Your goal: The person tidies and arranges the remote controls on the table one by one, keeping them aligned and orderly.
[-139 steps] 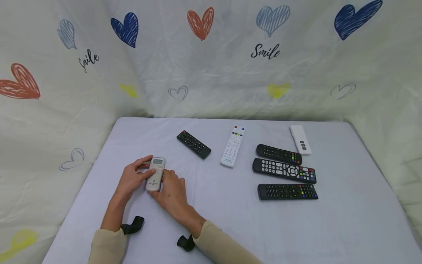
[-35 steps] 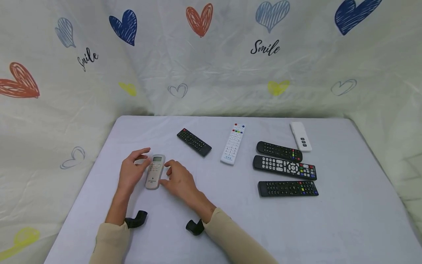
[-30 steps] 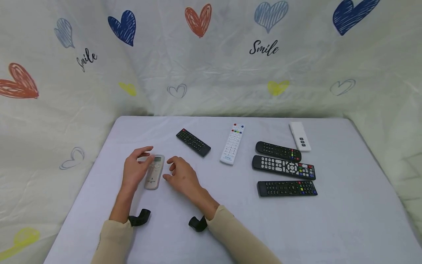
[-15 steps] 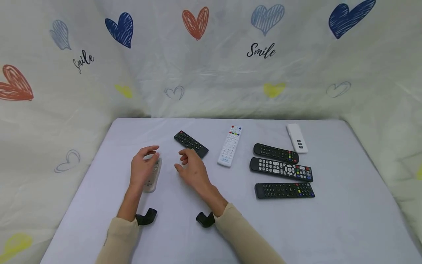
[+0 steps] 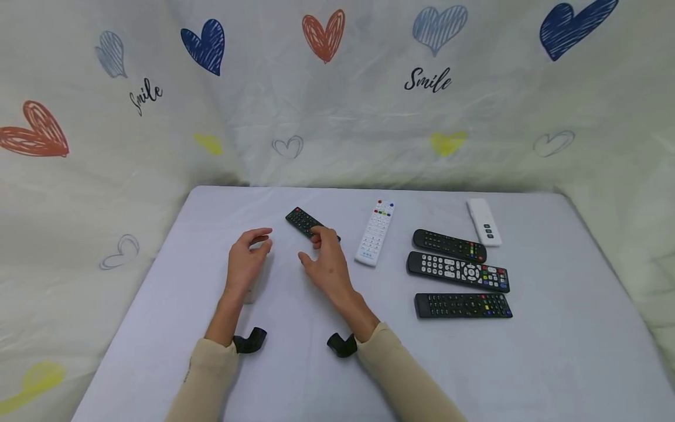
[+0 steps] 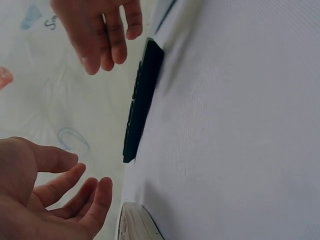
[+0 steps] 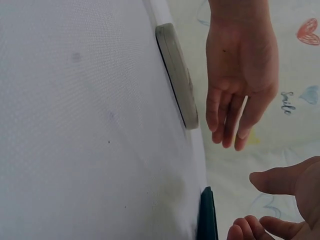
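My left hand (image 5: 246, 264) is held over the left part of the table, fingers loosely bent with nothing in them. It hides most of a small light-grey air-conditioner remote (image 5: 250, 295), which lies flat on the cloth in the right wrist view, the remote (image 7: 177, 80) apart from both hands. My right hand (image 5: 329, 266) hovers just in front of a black remote (image 5: 302, 221) and covers part of it. Nothing sits between its fingers and thumb. From the left wrist, the black remote (image 6: 143, 100) shows edge-on below the fingers of the right hand (image 6: 107, 30).
Right of the hands lies a white remote with coloured buttons (image 5: 375, 233). Farther right, black remotes lie roughly parallel: an upper one (image 5: 448, 245), a middle one (image 5: 457, 271) and a lower one (image 5: 464, 305). A plain white remote (image 5: 483, 223) rests near the back edge.
Both hands earlier held the grey remote on the table, then let go. They have moved right and away, the right hand reaching the black remote's front. The grey remote stays lying there.
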`<state>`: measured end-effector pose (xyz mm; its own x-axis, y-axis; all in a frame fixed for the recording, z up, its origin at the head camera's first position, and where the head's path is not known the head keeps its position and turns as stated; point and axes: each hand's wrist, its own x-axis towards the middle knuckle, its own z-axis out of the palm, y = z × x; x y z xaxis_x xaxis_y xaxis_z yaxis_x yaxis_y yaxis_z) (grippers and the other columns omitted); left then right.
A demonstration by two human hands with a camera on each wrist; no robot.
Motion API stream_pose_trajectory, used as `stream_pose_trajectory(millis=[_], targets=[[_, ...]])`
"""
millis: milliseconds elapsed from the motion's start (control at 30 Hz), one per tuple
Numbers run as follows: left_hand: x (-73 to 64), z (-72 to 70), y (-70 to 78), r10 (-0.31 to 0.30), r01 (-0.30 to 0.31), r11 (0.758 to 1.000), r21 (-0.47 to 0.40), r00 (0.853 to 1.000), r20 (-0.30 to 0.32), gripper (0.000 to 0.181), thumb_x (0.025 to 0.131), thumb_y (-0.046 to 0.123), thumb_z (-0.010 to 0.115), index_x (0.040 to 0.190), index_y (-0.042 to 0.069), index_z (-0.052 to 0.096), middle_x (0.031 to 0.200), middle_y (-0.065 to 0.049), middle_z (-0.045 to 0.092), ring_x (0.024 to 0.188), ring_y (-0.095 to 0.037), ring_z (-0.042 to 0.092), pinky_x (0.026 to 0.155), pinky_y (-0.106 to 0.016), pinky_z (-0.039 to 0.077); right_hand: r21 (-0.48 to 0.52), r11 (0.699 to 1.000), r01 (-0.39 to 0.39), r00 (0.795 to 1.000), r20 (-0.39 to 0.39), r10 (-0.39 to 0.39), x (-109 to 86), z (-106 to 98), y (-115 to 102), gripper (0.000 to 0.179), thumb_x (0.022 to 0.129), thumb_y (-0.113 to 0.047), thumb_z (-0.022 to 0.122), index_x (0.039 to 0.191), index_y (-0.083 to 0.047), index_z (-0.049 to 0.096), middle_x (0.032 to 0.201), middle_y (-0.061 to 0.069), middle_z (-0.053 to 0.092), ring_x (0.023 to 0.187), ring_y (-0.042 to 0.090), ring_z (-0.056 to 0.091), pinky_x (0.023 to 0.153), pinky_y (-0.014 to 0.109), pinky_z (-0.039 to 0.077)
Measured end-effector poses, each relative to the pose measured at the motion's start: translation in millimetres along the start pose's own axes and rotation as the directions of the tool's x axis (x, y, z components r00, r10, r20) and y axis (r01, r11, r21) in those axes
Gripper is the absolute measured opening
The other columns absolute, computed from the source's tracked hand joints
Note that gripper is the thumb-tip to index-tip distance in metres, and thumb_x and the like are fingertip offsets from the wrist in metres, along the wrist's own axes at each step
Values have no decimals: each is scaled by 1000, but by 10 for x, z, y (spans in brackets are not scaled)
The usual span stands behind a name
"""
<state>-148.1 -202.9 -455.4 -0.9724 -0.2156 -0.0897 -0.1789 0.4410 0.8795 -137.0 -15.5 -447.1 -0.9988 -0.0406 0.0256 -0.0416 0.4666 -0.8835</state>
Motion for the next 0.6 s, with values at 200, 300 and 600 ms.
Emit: stream_pose_trajectory(millis=[200, 300, 600], targets=[[22, 81, 26, -1, 1, 1000, -7, 1000, 8, 35, 104, 17, 61, 138, 12, 65, 139, -12, 65, 112, -33, 74, 100, -45, 57, -2, 1000, 17, 1000, -15, -17, 34, -54, 48, 62, 90, -9, 80, 145, -4, 51, 129, 14, 58, 120, 28, 58, 103, 40, 52], [46, 137, 49, 1, -1, 1000, 3, 1000, 22, 37, 103, 18, 61, 139, 11, 63, 139, -13, 65, 115, -32, 72, 98, -43, 58, -17, 999, 29, 999, -39, -29, 44, -88, 78, 62, 90, -9, 80, 144, -4, 51, 132, 15, 55, 121, 30, 57, 104, 41, 51], [73, 306, 68, -13, 12, 1000, 9, 998, 66, 42, 101, 18, 64, 142, 8, 61, 141, -14, 63, 124, -29, 67, 97, -42, 60, -31, 999, -29, 992, -125, 25, 29, -178, 151, 62, 87, -8, 83, 142, -6, 56, 145, 15, 44, 129, 32, 57, 108, 44, 51]])
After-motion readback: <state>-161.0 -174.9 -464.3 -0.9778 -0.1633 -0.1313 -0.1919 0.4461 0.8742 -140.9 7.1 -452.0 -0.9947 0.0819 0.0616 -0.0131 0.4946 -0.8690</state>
